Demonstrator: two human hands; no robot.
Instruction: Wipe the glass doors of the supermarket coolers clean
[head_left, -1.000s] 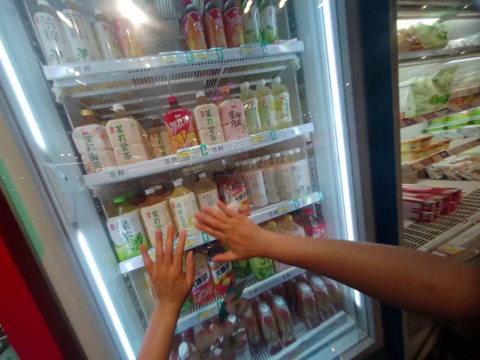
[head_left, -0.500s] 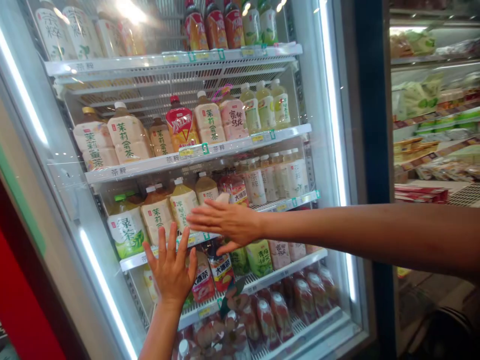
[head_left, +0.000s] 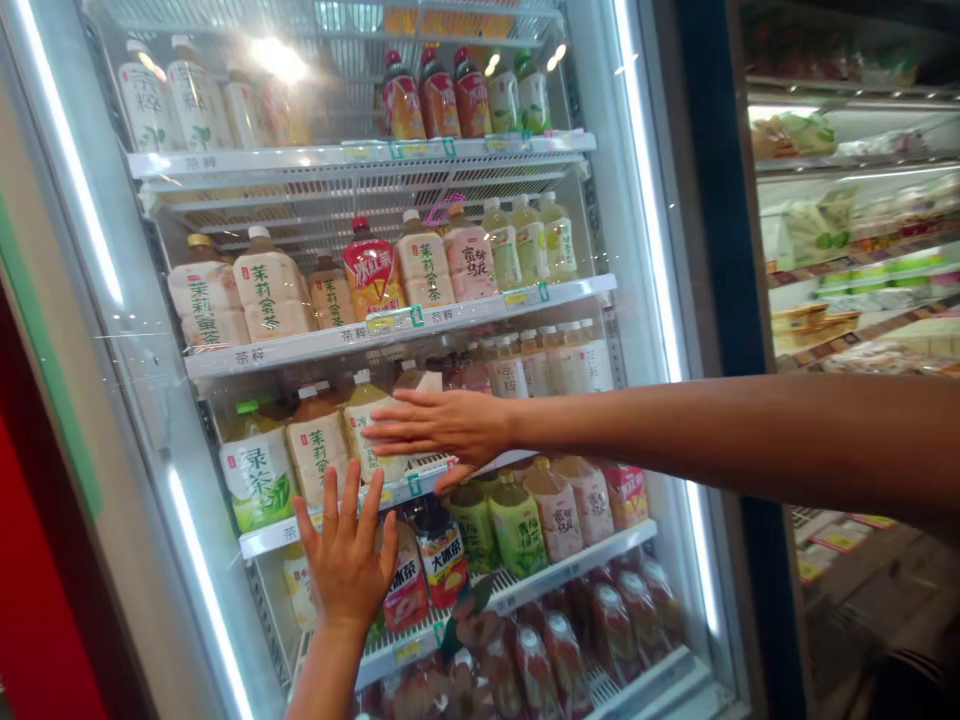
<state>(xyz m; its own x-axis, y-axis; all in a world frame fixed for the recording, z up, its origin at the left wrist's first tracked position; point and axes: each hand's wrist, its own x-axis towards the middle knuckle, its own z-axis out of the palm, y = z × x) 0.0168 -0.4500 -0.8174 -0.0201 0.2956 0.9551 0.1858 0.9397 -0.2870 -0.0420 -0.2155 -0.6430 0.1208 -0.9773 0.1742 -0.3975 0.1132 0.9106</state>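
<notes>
My left hand (head_left: 347, 560) is raised at the lower centre with its fingers spread, up against the clear glass door (head_left: 161, 420) of a drinks cooler. My right hand (head_left: 450, 428) reaches in from the right and lies flat with its fingers stretched to the left. Above its back shows the corner of a white cloth (head_left: 430, 383), or possibly a tissue; the rest is hidden beneath the hand. Behind the glass, near my fingertips, stand a jasmine tea bottle (head_left: 316, 440) and a yellowish drink bottle (head_left: 364, 400), the latter partly covered by my right hand.
Tilted shelves hold several rows of bottled drinks, among them a green tea bottle (head_left: 257, 470). The dark door edge (head_left: 731, 250) runs down the right side. Beyond it stands an open shelf unit with packaged goods (head_left: 817, 215). A red panel (head_left: 45, 600) is at lower left.
My right hand has shifted slightly left and up over the glass, the white corner moving with it. My left hand stays nearly in place. The view has tilted up a little.
</notes>
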